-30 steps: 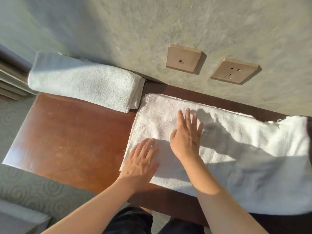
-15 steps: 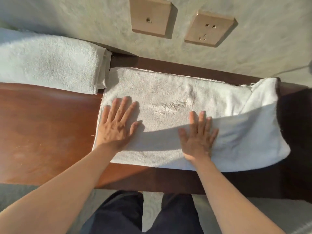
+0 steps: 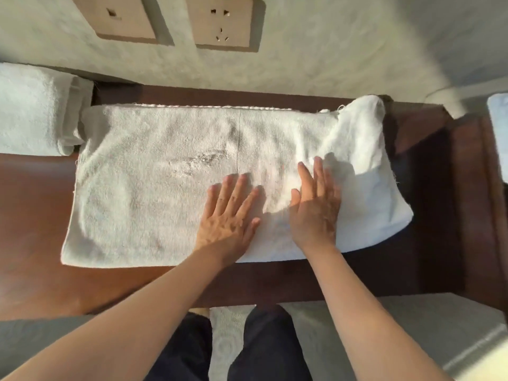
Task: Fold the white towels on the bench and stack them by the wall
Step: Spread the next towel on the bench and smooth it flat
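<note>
A white towel (image 3: 143,185) lies spread flat on the dark wooden bench (image 3: 33,215), its far edge close to the wall. Its right end is rumpled and lifted near the bench's right edge. My left hand (image 3: 228,215) presses flat on the towel right of its middle, fingers straight. My right hand (image 3: 316,204) lies flat beside it, fingers straight, touching the rumpled part. A folded white towel (image 3: 33,111) sits against the wall at the far left, touching the spread towel's left corner.
Two tan wall sockets (image 3: 220,20) are set in the wall above the bench. A white object (image 3: 499,133) shows at the right edge beyond the bench's end. Patterned carpet (image 3: 412,339) and my dark trouser legs lie below the bench's front edge.
My left hand has slid right across the towel from its left end to beside my right hand. My right hand moved further right. The view shifted right and closer.
</note>
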Available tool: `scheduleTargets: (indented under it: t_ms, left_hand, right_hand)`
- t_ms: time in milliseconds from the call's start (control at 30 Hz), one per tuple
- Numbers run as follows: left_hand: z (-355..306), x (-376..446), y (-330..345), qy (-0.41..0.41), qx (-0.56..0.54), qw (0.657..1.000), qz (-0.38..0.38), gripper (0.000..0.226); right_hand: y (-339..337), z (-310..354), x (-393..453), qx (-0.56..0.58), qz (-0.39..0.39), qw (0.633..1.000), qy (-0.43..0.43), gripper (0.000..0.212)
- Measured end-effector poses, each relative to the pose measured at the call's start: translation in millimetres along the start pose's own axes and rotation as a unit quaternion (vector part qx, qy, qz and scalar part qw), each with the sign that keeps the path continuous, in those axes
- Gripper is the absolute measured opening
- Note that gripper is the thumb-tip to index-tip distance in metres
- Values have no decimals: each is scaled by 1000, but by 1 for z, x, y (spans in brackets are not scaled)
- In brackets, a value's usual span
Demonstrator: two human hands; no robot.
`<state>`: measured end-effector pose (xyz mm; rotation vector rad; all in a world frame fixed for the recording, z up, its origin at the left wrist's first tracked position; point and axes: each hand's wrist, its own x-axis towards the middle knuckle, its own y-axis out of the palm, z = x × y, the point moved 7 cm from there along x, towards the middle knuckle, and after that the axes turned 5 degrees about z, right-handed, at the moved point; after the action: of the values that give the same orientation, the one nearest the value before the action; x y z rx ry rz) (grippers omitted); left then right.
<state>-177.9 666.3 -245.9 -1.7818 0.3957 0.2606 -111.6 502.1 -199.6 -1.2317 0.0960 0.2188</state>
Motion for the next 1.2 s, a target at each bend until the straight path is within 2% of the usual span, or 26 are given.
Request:
scheduleTargets:
  t_ms: [100,167,233,300,433,533,633,800,900,967,1100,1200]
  left_hand:
    - [-18,8,2,-38,-22,999,-12,68]
    - [-45,19,-2,17,-31,999,-26,64]
    - [-79,34,-2,76,-16,997,-31,63]
    - [-108,51,-1,83,-12,996,-28,64]
    - [-162,80,-5,104,-15,993,-48,66]
    - [-194,94,0,119,7,992,-39,68]
    - [-217,104,7,124,30,991,-38,68]
    - [-230,114,11,112,36,990,-73,65]
    - [-229,117,12,97,30,992,-78,66]
    - [-229,118,11,89,29,993,-76,67]
    - [-228,118,10,87,27,994,-68,68]
    - [-228,119,10,84,26,994,-60,67]
  right_hand:
    - [-23,-78,1,-34,-10,995,98,56]
    - [-25,-124,-3,-23,29,989,144,61]
    - [-22,-150,-15,-22,73,989,128,66]
    - [-22,-164,-30,-48,85,991,92,71]
    - [-35,-186,-54,-36,42,994,96,71]
    - [-54,-208,-52,27,-33,985,169,61]
    - [-65,-238,-36,52,-13,952,301,63]
    - [-72,-241,0,242,52,921,303,64]
    - [-70,-240,2,341,124,869,336,55]
    - [-70,-236,2,429,164,827,324,47]
    - [-79,-229,3,474,213,819,245,32]
    - [-78,-225,0,563,255,750,237,43]
